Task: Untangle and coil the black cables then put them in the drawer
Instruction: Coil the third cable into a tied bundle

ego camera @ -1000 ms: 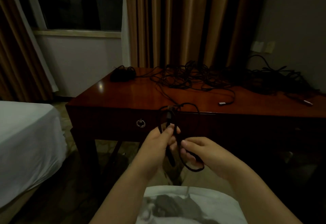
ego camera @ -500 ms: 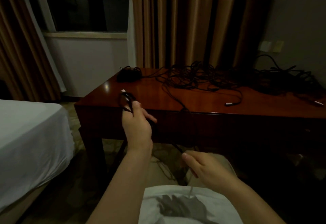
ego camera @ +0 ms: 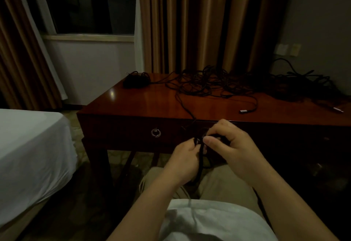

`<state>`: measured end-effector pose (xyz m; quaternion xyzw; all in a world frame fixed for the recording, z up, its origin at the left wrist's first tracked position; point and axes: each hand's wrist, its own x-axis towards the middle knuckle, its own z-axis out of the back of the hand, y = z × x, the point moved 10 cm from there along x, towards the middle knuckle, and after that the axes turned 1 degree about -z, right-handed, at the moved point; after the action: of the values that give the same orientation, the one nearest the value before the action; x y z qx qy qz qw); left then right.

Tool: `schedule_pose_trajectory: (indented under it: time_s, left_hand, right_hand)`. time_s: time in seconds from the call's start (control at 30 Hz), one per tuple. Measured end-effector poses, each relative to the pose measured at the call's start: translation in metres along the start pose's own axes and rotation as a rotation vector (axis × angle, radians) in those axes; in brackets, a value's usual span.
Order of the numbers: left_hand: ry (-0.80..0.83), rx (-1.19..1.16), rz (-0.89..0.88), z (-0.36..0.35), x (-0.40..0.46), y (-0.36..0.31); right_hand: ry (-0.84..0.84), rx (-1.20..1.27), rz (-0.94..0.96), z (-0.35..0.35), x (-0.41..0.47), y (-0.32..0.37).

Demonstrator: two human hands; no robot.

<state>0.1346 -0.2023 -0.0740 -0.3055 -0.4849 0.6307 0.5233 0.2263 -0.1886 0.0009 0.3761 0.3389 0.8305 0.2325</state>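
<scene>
Our left hand (ego camera: 185, 160) has a tight grip on a black cable (ego camera: 199, 166), fingers curled round it; the cable hangs down from this hand toward our lap; our right hand (ego camera: 230, 151) is just beside it, its fingers curled and pinching the same cable near the top; both hands are in front of the drawer (ego camera: 133, 132), which is closed and has a round ring pull (ego camera: 156, 132); the cable runs up from our hands over the edge of the tabletop (ego camera: 148, 102) and joins a big messy pile of black cables (ego camera: 214, 83) at the back; a small bundle (ego camera: 135, 81) sits at the back left corner; one cable end with a silver plug (ego camera: 243, 111) lies on the wood near the front; a bed (ego camera: 32, 145) with a white sheet is to our left; brown curtains (ego camera: 199, 22) hang behind.
</scene>
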Motion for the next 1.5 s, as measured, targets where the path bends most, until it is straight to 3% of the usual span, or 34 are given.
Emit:
schedule_pose_trajectory:
  time_s: [0.13,0.27,0.33,0.43,0.57,0.73,0.87,0.97,1.07,1.13,1.27,1.33,1.4,1.5]
  left_hand:
    - [0.126,-0.370,0.108,-0.021,-0.012,-0.004]
    - [0.316,-0.281,0.023,-0.031,-0.025,-0.018]
    - [0.317,-0.284,0.027,-0.028,-0.026,-0.016]
    - [0.193,-0.485,0.088,-0.010,-0.021,-0.005]
    - [0.033,-0.686,0.064,0.004,-0.017,-0.001]
    - [-0.068,-0.671,0.069,0.002,-0.014,0.006]
    - [-0.072,-0.659,0.041,-0.004,-0.014,0.002]
    - [-0.051,-0.630,0.067,-0.008,-0.016,-0.005]
    - [-0.073,-0.467,0.112,-0.004,-0.017,-0.004]
    - [-0.134,-0.476,0.142,0.003,-0.016,0.000]
    - [-0.277,-0.997,0.127,0.023,-0.006,0.003]
    - [-0.374,-1.099,0.108,0.036,-0.002,0.006]
    - [-0.515,-0.955,0.098,0.048,-0.001,0.012]
    - [-0.715,-0.496,0.045,0.071,-0.006,0.011]
  right_hand:
    - [-0.131,0.065,-0.053,0.010,-0.002,-0.013]
    - [-0.205,0.041,-0.088,0.019,-0.003,-0.026]
    - [-0.140,0.204,-0.188,0.013,-0.006,-0.048]
    - [-0.024,0.501,-0.284,0.001,-0.016,-0.069]
    - [0.011,0.296,-0.169,-0.004,-0.021,-0.071]
    - [-0.052,0.241,-0.259,-0.021,-0.021,-0.079]
    - [0.096,0.314,-0.442,-0.047,-0.027,-0.082]
    - [0.180,0.180,-0.629,-0.050,-0.040,-0.093]
    - [0.186,0.082,-0.649,-0.049,-0.040,-0.101]
    - [0.179,0.114,-0.614,-0.051,-0.039,-0.103]
    - [0.214,-0.039,-0.485,-0.050,-0.043,-0.102]
    - [0.260,-0.063,-0.461,-0.055,-0.046,-0.100]
    - [0.354,-0.098,-0.442,-0.065,-0.047,-0.093]
    - [0.475,-0.191,-0.379,-0.073,-0.045,-0.083]
